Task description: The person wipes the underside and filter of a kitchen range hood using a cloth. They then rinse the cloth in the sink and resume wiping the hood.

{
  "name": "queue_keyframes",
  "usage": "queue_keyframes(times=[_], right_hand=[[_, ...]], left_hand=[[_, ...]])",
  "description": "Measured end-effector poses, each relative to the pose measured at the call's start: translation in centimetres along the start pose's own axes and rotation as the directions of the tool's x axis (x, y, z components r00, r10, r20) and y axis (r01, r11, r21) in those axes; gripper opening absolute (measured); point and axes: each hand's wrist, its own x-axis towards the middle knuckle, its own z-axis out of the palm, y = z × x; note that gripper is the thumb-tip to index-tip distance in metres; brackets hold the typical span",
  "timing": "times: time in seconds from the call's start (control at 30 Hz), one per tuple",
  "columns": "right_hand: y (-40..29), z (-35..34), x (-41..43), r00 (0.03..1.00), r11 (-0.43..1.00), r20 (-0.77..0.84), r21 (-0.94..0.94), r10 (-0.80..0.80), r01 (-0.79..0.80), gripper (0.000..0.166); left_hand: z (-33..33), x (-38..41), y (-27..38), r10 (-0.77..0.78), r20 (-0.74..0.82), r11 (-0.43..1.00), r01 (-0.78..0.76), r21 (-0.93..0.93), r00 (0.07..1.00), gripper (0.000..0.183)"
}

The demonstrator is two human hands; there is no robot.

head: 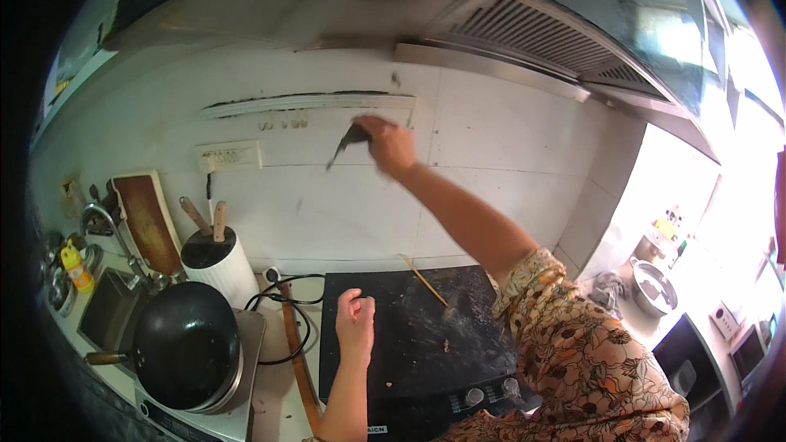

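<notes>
My right hand [393,146] is raised in front of the tiled wall, its fingers closed on a dark, thin cloth [351,138] that hangs down to the left. The motion blurs the cloth a little. Below it, my left hand [356,322] is over the left part of a black cooktop [411,344], fingers curled and apart, with nothing seen in it. A thin wooden stick [425,280] lies on the cooktop among pale smears and crumbs. Two round knobs [474,396] sit at the cooktop's front edge.
At the left, a black wok [185,344] sits on a portable cooker beside a knife block [221,267], a sink [110,307] and a cutting board [147,221]. Black cable [279,361] curls beside the cooktop. A range hood [540,37] overhangs the wall. A metal pot [654,288] stands right.
</notes>
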Motion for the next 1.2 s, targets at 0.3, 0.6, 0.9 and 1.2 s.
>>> queue_keyframes(times=[0.3, 0.6, 0.9, 1.2], right_hand=[[-4.4, -7.4, -12.2, 0.682, 0.832, 0.726, 0.320, 0.092, -0.453, 0.034], [-5.2, -15.8, -24.4, 0.340, 0.854, 0.934, 0.266, -0.113, -0.448, 0.073], [3.4, -16.4, -23.8, 0.465, 0.720, 0.834, 0.126, 0.296, -0.683, 0.043], [1.1, -9.5, -23.1, 0.339, 0.805, 0.941, 0.215, -0.020, -0.552, 0.051]], left_hand=[[3.5, 0.9, 2.9, -0.080, 0.382, 0.542, 0.361, -0.759, 0.921, 0.056], [5.7, -6.3, -3.0, -0.416, 0.371, 0.496, 0.549, -0.673, 0.831, 0.038], [5.4, -7.2, -4.5, -0.065, 0.215, 0.928, -0.020, 0.373, 0.975, 0.046], [2.2, -8.2, -6.4, 0.278, 0.015, 0.834, -0.249, 0.493, 0.960, 0.061]])
